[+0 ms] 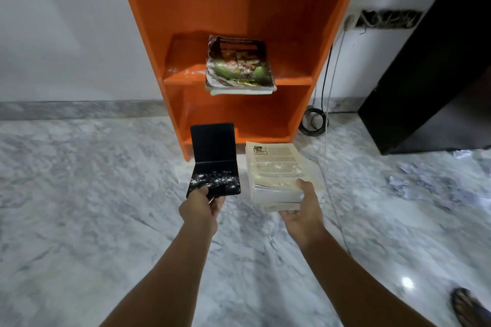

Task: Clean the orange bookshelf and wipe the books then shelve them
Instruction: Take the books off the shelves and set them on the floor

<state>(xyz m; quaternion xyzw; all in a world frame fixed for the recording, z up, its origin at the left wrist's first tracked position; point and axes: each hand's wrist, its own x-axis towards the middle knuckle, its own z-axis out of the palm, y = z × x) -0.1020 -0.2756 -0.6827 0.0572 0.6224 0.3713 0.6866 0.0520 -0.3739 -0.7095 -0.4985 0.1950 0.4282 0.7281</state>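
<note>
Before the bottom-left corner of the tall orange wooden bookshelf (239, 8), the left hand (203, 203) pinches the near edge of a glossy black L-shaped pan (214, 156), thumb on top. White dust speckles its flat part. I judge the dust is being carried off: keep the pan level or it spills.

On the bookshelf's middle shelf lies 1 worn dark-covered book (239, 66), overhanging the front edge, with unwiped dust beside it.

Before the bookshelf's foot, right of the pan, the right hand (303, 207) grips a stack of cream paperback books (276, 167), thumb on the dusty top cover. Hold it flat and set it down before wiping.

The stack's count is unclear, the fingers beneath are hidden, and the bookshelf's top is cut off.
</note>
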